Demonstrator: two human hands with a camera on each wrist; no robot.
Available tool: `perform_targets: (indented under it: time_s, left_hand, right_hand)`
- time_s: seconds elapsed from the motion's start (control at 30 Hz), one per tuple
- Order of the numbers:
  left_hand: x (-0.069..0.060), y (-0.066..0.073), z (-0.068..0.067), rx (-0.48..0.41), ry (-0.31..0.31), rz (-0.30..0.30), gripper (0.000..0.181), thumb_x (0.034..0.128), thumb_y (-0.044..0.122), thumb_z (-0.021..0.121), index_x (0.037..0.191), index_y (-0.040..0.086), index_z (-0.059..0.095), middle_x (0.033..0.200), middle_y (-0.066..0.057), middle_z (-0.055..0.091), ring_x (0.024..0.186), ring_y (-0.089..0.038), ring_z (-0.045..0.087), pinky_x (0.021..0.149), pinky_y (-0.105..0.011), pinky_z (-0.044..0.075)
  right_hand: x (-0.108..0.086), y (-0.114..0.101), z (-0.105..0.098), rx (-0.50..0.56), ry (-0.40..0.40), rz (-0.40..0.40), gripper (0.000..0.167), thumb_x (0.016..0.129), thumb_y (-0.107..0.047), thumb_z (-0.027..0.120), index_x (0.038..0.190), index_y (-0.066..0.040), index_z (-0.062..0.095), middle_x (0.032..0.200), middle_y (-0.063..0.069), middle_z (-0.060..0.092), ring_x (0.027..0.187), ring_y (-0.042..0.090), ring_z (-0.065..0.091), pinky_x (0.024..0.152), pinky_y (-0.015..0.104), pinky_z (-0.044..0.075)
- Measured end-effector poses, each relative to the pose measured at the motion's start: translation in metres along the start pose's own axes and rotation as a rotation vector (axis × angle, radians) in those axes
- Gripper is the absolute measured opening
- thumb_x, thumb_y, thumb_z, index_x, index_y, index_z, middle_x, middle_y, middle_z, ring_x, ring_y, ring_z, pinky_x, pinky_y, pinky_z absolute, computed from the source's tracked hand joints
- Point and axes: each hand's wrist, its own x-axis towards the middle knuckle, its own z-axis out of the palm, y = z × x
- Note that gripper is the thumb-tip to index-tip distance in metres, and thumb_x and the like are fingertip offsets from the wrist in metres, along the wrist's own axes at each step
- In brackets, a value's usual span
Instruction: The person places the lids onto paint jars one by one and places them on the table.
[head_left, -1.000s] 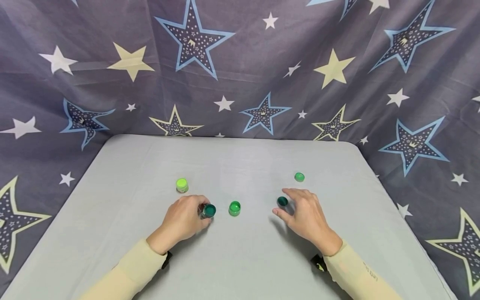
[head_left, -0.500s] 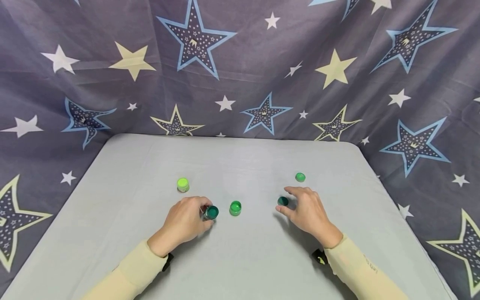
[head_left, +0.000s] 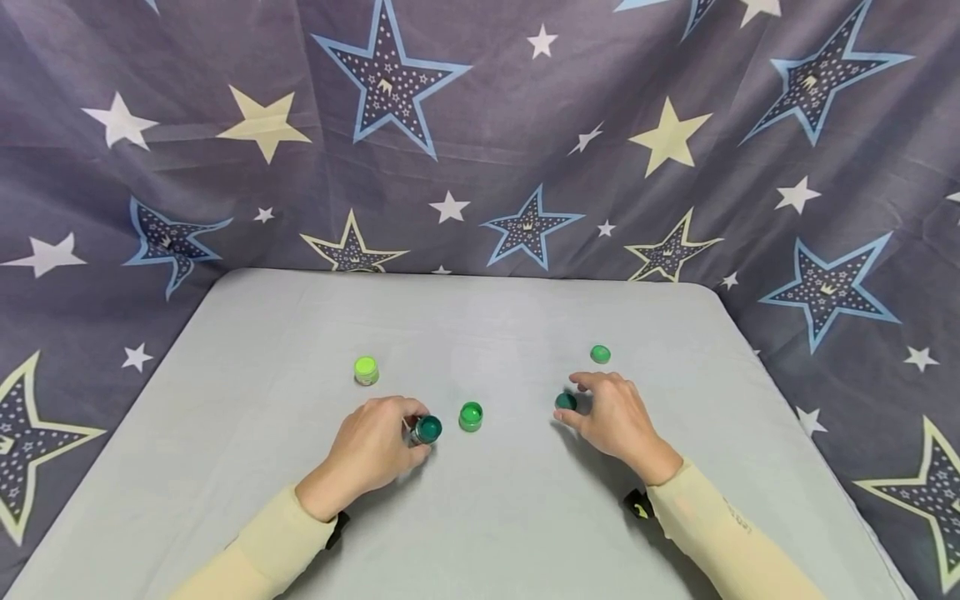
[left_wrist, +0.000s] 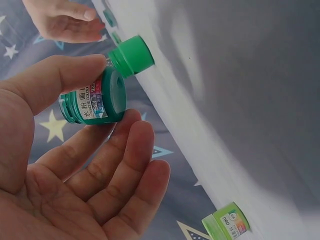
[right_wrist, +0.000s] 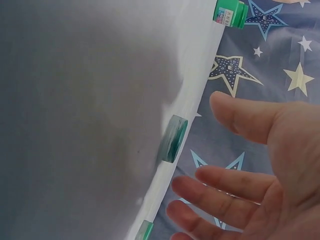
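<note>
My left hand (head_left: 378, 446) pinches a small dark green paint jar (left_wrist: 90, 102) between thumb and fingers. In the head view the jar's round dark green opening (head_left: 429, 429) faces up. Close to its right, a bright green paint jar (head_left: 471, 417) stands uncapped on the table. My right hand (head_left: 618, 421) hovers with fingers spread and holds nothing. Between its thumb and fingers, apart from them, a dark green lid (head_left: 566, 402) lies on the table; the right wrist view shows that lid (right_wrist: 175, 139) clear of the fingertips.
A capped lime green jar (head_left: 366, 370) stands behind my left hand. A bright green lid (head_left: 600, 354) lies beyond my right hand. The table (head_left: 465, 517) has a pale grey cover, and a star-patterned curtain (head_left: 480, 150) hangs along its back and sides.
My left hand has moved slightly right with the dark green jar, nearer the bright green jar. My right hand has drawn back a little from the dark green lid, which stays on the table.
</note>
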Motion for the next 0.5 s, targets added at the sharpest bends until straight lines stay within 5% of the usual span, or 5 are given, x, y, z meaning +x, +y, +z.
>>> perform_targets:
  time_s: [0.5]
  left_hand:
    - [-0.0034, 0.0056, 0.0019, -0.013, 0.0, 0.017, 0.029, 0.0684, 0.01, 0.093, 0.091, 0.016, 0.077, 0.079, 0.009, 0.064, 0.071, -0.008, 0.055, 0.062, -0.032, 0.048]
  right_hand:
    - [0.0026, -0.0018, 0.0036, -0.068, -0.059, 0.014, 0.045, 0.08, -0.027, 0.09, 0.115, -0.002, 0.076, 0.101, 0.01, 0.074, 0.093, 0.031, 0.064, 0.084, 0.049, 0.05]
